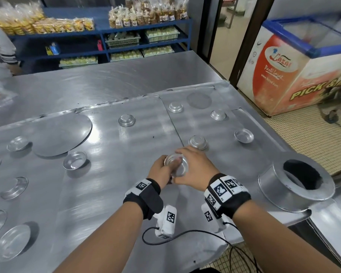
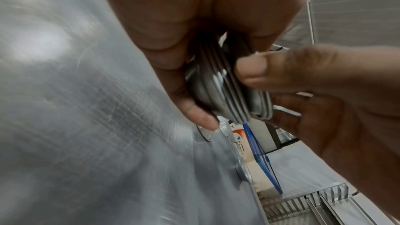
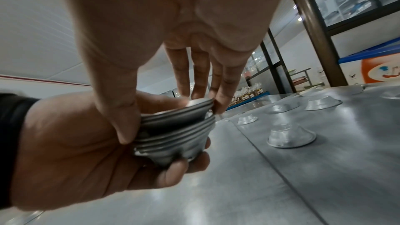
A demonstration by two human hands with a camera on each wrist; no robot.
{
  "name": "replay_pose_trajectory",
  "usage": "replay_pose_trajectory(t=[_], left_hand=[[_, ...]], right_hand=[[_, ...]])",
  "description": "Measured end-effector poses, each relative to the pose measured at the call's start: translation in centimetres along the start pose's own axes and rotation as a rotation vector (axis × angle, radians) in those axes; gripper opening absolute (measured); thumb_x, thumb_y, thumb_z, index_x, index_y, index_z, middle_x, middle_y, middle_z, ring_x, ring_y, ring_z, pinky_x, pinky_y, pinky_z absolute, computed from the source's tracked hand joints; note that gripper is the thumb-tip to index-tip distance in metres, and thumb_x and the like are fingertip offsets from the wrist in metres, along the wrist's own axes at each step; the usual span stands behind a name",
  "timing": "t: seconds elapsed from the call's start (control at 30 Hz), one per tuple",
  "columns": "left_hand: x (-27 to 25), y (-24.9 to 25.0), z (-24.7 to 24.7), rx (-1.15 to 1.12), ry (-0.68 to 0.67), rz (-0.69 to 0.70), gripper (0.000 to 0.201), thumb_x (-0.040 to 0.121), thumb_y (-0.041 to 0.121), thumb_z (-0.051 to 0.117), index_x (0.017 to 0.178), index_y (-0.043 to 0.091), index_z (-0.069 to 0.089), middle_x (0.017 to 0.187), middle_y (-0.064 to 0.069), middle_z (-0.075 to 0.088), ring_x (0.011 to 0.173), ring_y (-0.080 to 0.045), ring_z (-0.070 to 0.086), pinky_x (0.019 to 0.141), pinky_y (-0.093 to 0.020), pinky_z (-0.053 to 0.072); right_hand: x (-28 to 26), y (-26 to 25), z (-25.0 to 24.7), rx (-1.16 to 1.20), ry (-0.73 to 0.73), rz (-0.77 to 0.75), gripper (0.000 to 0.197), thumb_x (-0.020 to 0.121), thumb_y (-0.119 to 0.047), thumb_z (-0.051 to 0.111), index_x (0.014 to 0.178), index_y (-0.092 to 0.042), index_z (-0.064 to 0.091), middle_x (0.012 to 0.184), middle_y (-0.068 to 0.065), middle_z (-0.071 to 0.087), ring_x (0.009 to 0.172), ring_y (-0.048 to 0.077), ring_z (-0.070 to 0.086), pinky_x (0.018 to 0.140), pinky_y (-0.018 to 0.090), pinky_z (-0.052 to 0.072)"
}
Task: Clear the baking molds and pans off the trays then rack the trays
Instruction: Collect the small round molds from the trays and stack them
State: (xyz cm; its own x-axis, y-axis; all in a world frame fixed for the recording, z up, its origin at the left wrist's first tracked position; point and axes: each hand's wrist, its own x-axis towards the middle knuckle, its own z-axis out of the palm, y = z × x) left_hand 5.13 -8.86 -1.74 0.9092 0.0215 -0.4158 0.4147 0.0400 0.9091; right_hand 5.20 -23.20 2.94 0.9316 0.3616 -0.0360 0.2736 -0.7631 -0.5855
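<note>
Both hands meet over the middle of the trays around a nested stack of small aluminium molds (image 1: 175, 164) (image 2: 216, 91) (image 3: 173, 136). My left hand (image 1: 161, 166) (image 3: 86, 143) cups the stack from below. My right hand (image 1: 193, 164) (image 3: 179, 109) pinches the upper molds between thumb and fingers, slightly tilted on the lower ones. Several loose molds lie on the left tray (image 1: 110, 150) and right tray (image 1: 220, 131): an inverted one (image 1: 198, 142) just beyond my right hand, an upright one (image 1: 74, 162) to the left.
A tall round cake pan (image 1: 295, 180) stands at the right tray's near corner. Flat round discs (image 1: 61, 133) (image 1: 198, 100) lie on the trays. Beyond are a steel table (image 1: 106, 81), blue shelves (image 1: 126, 36), a chest freezer (image 1: 283, 66) and a person (image 1: 0, 50) at far left.
</note>
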Motion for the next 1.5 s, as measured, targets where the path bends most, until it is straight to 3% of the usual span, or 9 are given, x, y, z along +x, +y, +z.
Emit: replay_pose_trajectory(t=[0.17,0.37,0.5,0.57,0.7,0.9,1.03,1.37,1.5], left_hand=[[0.1,-0.7,-1.3,0.056,0.029,0.057,0.026,0.085,0.005,0.068,0.109,0.010,0.061,0.099,-0.019,0.069,0.092,-0.036,0.067,0.079,-0.059,0.056],[0.4,-0.8,-1.8,0.080,0.064,0.059,0.024,0.086,-0.001,0.066,0.108,0.010,0.062,0.096,-0.017,0.069,0.085,-0.032,0.067,0.072,-0.051,0.059],[0.8,-0.8,-2.1,0.036,0.102,0.027,0.026,0.085,-0.004,0.068,0.106,0.010,0.063,0.092,-0.013,0.067,0.081,-0.030,0.065,0.073,-0.058,0.058],[1.3,-0.9,-2.3,0.026,0.117,0.011,0.025,0.084,-0.004,0.068,0.100,0.015,0.064,0.091,-0.011,0.066,0.080,-0.028,0.064,0.072,-0.056,0.058],[1.9,-0.8,-2.5,0.009,0.136,0.015,0.026,0.085,-0.003,0.069,0.095,0.021,0.063,0.089,-0.008,0.066,0.082,-0.028,0.064,0.074,-0.054,0.058],[2.9,-0.2,-2.1,-0.020,0.159,0.006,0.024,0.087,-0.005,0.067,0.096,0.016,0.061,0.088,-0.008,0.064,0.081,-0.028,0.063,0.076,-0.055,0.058],[3.3,0.1,-1.6,-0.026,0.175,-0.012,0.024,0.087,-0.005,0.067,0.096,0.017,0.061,0.089,-0.009,0.064,0.083,-0.030,0.063,0.077,-0.064,0.056],[2.8,0.0,-1.1,-0.044,0.181,-0.050,0.023,0.088,-0.003,0.067,0.105,0.011,0.060,0.096,-0.014,0.065,0.089,-0.036,0.065,0.074,-0.067,0.055],[2.3,0.5,-0.7,-0.066,0.166,-0.068,0.024,0.089,-0.003,0.065,0.110,0.007,0.059,0.097,-0.014,0.064,0.084,-0.032,0.064,0.074,-0.063,0.057]], right_hand=[[0.4,-1.0,0.8,-0.036,-0.042,-0.045,0.082,0.060,-0.044,0.087,0.130,-0.015,0.055,0.128,0.001,0.059,0.117,0.020,0.054,0.103,0.035,0.043],[1.6,0.1,1.3,0.013,-0.124,-0.041,0.099,0.055,-0.042,0.090,0.141,-0.019,0.046,0.136,-0.002,0.053,0.124,0.018,0.051,0.106,0.034,0.042],[2.9,2.2,0.1,0.025,-0.201,-0.025,0.108,0.051,-0.031,0.095,0.145,-0.021,0.043,0.136,-0.003,0.052,0.122,0.014,0.051,0.105,0.025,0.039],[4.2,3.9,-0.4,-0.011,-0.213,0.019,0.101,0.056,-0.023,0.094,0.144,-0.018,0.045,0.136,0.000,0.052,0.123,0.016,0.050,0.102,0.020,0.036],[8.1,8.3,-0.4,-0.149,-0.133,0.128,0.074,0.067,-0.025,0.086,0.134,-0.014,0.055,0.129,0.007,0.058,0.124,0.027,0.051,0.107,0.034,0.040],[12.4,12.1,-0.5,-0.360,-0.053,0.240,0.046,0.072,-0.034,0.070,0.114,-0.016,0.061,0.117,0.009,0.058,0.117,0.035,0.050,0.095,0.036,0.042],[13.4,13.4,0.0,-0.380,-0.061,0.314,0.057,0.077,-0.041,0.068,0.125,-0.014,0.055,0.128,0.011,0.051,0.123,0.035,0.041,0.100,0.039,0.041],[12.1,12.2,-0.4,-0.204,0.022,0.257,0.060,0.064,-0.026,0.085,0.112,-0.014,0.051,0.117,0.007,0.057,0.110,0.031,0.054,0.087,0.036,0.048],[10.1,10.0,-0.6,0.013,0.138,0.179,0.080,0.066,-0.029,0.087,0.134,-0.019,0.045,0.130,0.007,0.052,0.116,0.028,0.054,0.098,0.036,0.046]])
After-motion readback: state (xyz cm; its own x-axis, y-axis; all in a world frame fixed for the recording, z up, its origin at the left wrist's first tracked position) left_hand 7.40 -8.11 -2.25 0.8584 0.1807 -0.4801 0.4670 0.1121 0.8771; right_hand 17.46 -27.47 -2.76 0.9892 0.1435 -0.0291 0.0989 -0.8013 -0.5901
